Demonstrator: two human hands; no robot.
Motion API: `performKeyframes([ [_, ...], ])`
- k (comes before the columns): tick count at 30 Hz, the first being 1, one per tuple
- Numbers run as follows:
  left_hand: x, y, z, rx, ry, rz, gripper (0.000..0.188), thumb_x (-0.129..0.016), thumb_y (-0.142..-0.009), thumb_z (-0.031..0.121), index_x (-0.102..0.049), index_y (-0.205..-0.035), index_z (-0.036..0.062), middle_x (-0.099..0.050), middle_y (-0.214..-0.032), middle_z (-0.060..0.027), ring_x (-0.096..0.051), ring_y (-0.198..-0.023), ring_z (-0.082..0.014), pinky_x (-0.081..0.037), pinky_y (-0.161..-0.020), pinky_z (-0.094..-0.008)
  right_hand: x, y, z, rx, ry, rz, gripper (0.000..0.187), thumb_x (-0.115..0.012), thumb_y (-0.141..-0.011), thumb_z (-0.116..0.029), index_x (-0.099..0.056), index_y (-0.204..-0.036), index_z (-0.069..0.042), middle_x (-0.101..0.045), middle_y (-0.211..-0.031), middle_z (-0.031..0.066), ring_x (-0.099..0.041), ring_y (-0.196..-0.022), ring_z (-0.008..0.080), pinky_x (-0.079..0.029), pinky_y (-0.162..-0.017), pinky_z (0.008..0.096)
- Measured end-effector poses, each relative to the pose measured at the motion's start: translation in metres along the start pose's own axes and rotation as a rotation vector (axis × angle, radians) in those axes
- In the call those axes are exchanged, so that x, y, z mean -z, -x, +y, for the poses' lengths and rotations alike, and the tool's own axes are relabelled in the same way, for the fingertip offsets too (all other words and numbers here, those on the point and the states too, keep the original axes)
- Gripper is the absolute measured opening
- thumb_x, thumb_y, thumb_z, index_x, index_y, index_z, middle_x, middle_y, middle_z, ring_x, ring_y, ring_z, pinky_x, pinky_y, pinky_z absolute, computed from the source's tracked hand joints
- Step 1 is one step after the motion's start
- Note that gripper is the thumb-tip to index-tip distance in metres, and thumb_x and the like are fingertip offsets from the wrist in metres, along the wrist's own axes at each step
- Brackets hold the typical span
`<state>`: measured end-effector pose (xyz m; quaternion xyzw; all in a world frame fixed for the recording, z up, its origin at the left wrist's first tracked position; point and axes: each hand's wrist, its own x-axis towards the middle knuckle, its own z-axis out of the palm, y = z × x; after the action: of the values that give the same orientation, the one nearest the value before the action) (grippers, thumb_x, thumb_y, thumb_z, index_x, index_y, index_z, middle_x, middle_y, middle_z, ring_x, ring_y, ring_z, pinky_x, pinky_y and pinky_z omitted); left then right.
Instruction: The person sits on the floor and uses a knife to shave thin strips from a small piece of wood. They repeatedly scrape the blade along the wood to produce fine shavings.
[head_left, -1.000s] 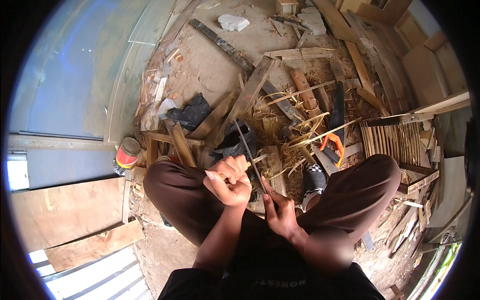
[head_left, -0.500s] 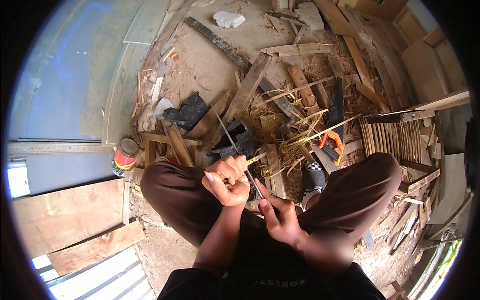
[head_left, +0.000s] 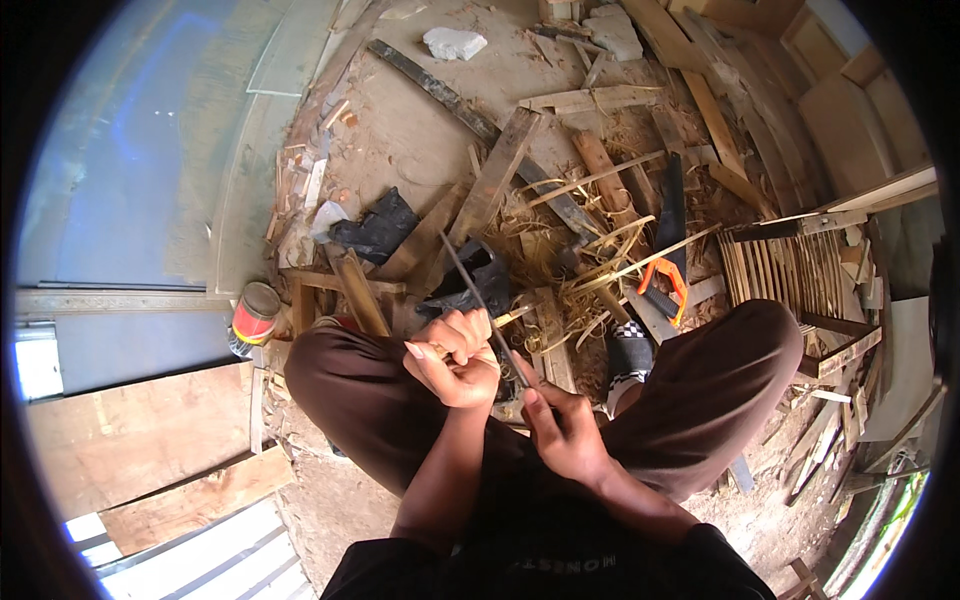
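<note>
My left hand [head_left: 455, 355] is closed in a fist in front of my lap. A short, thin yellowish stick [head_left: 513, 315] pokes out beyond its knuckles, and the part inside the fist is hidden. My right hand [head_left: 566, 430], lower and to the right, is wrapped round the near end of a long narrow grey blade [head_left: 467, 270]. That blade slants up and left, passing close along the right side of the left fist, its tip over a black plastic bag [head_left: 478, 278]. Whether blade and stick touch, I cannot tell.
A handsaw with an orange handle [head_left: 672, 290] lies by my sandalled foot [head_left: 628, 355]. Curly shavings [head_left: 620, 245] and wooden planks [head_left: 500, 175] cover the ground ahead. A slatted wooden frame [head_left: 790, 275] stands right; a red-and-yellow can [head_left: 255, 315] stands left.
The blade has drawn back a little toward me, its tip now lower and further right, with its flat side showing broader. The left fist stays almost in place.
</note>
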<state>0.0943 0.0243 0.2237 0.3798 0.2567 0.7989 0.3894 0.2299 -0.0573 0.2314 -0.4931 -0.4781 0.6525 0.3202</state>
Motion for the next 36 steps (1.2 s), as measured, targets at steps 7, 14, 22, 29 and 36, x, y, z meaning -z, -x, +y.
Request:
performKeyframes([
  [7,-0.001,0.005,0.001,0.023,0.012,-0.016,0.056,-0.034,-0.109,0.041,-0.031,-0.062,0.0102,-0.024,-0.055,0.0014,-0.019,-0.049,-0.0107,-0.021,-0.049,-0.0293,0.002,-0.010,0.047,-0.116,0.303,0.109,0.040,-0.050,-0.102,-0.009,-0.053,-0.142,-0.004,-0.066,-0.084,0.0251,-0.064,-0.069,0.0213,-0.052,-0.071,0.0352],
  [14,0.000,-0.003,-0.001,0.017,-0.057,-0.038,0.056,-0.028,-0.109,0.048,-0.030,-0.066,0.0119,-0.025,-0.057,0.0018,-0.016,-0.051,-0.0103,-0.019,-0.051,-0.0282,0.006,-0.015,0.015,-0.046,0.269,0.102,0.041,-0.052,-0.103,-0.016,-0.053,-0.144,-0.009,-0.068,-0.088,0.0265,-0.071,-0.079,0.0344,-0.053,-0.077,0.0390],
  [22,0.001,-0.001,-0.004,0.011,-0.064,-0.040,0.056,-0.028,-0.109,0.048,-0.029,-0.066,0.0117,-0.024,-0.056,0.0020,-0.016,-0.051,-0.0096,-0.018,-0.051,-0.0285,-0.006,-0.028,0.066,0.101,0.217,0.214,0.041,-0.053,-0.103,-0.014,-0.053,-0.143,-0.007,-0.060,-0.075,0.0179,-0.059,-0.065,0.0219,-0.050,-0.065,0.0333],
  [29,0.002,-0.006,-0.005,-0.007,-0.063,-0.014,0.057,-0.029,-0.108,0.049,-0.029,-0.066,0.0119,-0.025,-0.056,0.0022,-0.015,-0.050,-0.0095,-0.018,-0.049,-0.0283,-0.004,-0.031,0.021,-0.085,0.288,0.115,0.040,-0.051,-0.104,-0.020,-0.053,-0.142,-0.008,-0.066,-0.110,0.0310,-0.068,-0.102,0.0415,-0.055,-0.083,0.0407],
  [36,0.001,-0.004,-0.005,-0.007,-0.057,-0.003,0.057,-0.030,-0.109,0.047,-0.028,-0.064,0.0123,-0.024,-0.056,0.0017,-0.015,-0.050,-0.0094,-0.016,-0.049,-0.0288,-0.013,-0.042,0.057,0.108,0.141,0.199,0.038,-0.051,-0.104,-0.018,-0.056,-0.139,-0.005,-0.065,-0.121,0.0270,-0.061,-0.118,0.0399,-0.051,-0.095,0.0401],
])
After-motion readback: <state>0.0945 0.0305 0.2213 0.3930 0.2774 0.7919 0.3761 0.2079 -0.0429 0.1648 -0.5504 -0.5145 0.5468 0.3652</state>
